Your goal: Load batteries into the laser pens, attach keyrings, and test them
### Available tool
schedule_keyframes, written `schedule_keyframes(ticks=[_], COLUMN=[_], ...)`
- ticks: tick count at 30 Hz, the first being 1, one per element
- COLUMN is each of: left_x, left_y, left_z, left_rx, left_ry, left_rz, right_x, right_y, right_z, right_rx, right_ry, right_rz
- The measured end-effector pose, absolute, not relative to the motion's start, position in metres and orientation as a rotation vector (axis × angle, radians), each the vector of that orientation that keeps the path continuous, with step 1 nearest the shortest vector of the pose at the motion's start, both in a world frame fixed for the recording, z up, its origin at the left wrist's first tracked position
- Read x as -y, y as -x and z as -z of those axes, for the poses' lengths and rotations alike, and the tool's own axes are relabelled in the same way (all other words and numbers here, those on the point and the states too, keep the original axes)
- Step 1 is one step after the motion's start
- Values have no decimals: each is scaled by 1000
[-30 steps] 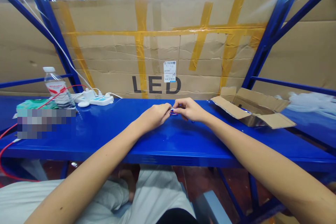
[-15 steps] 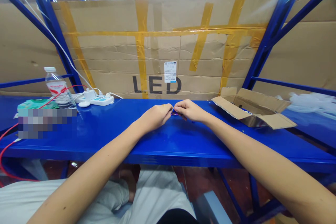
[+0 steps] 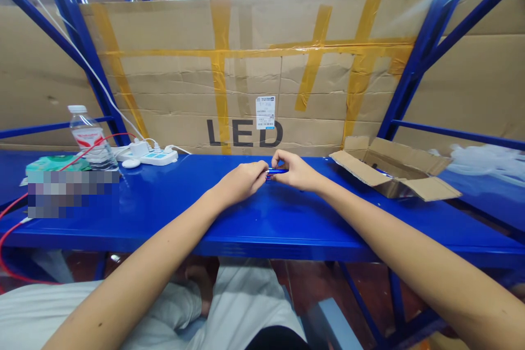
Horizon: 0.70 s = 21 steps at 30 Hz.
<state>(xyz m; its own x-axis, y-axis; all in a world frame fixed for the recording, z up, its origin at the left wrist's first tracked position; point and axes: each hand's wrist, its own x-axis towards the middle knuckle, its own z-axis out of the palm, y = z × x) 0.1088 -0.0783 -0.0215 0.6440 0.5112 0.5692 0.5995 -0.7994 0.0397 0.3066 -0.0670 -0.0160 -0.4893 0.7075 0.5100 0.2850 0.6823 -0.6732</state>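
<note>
A slim, glossy blue pen (image 3: 278,171) spans the gap between my hands, just above the blue table. Closed around its left end, my left hand (image 3: 245,180) pinches it between thumb and fingers. My right hand (image 3: 298,170) is at the other end, its index finger arched and its fingertips closed on the barrel. A small dark blue and reddish bit shows under the pen by my left fingertips, too small to make out. The pen's left tip is hidden in my left hand.
An opened cardboard box (image 3: 389,175) with small dark items inside stands at right. A water bottle (image 3: 91,139), a green packet (image 3: 55,165) and a white power strip (image 3: 158,157) with cables lie at left. A large cardboard sheet (image 3: 180,87) stands behind the table (image 3: 164,208).
My right index finger has lifted and arched, and the fingers have opened out somewhat, so more of the blue pen shows between my hands. My left hand stays nearly still.
</note>
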Motion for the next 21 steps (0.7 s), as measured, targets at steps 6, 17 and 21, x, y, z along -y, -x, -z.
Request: schedule_keyframes(ticks=[6, 17, 21], left_x=[77, 77, 77], left_y=[-109, -108, -108], left_z=[22, 24, 26], left_rx=[891, 886, 894], left_ry=[2722, 2726, 2704], left_rz=[989, 1064, 998], right_x=[65, 72, 75], right_y=[-308, -308, -307], right_z=[19, 13, 12], right_rx=[2087, 2133, 2165], right_ry=[676, 641, 722], right_rz=[-518, -251, -302])
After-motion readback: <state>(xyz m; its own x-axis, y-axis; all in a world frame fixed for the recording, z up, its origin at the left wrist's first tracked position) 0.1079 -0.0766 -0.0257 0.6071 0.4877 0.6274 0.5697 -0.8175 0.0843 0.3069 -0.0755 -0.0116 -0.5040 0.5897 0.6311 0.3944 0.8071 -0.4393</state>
